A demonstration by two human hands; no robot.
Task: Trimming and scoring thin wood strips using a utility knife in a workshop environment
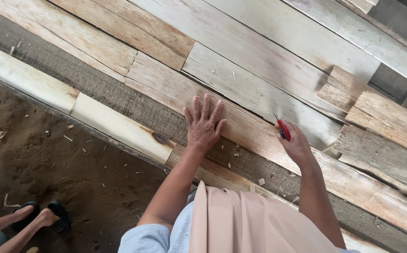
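The left hand (204,122) lies flat, fingers spread wide, on the long wooden plank (241,122) – it runs from far left to near right – while the right hand (294,143), just right, grips a red tool (283,129) touching the same plank.

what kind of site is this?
Likely a rough woodworking or timber yard: overlapping sawn wooden planks, wood chips scattered on a dirt floor, and a red-handled tool held in the right hand. Left hand lies flat on a plank.

Red tool (283,129), pale and reddish-brown planks (241,89), peach cloth (255,220).
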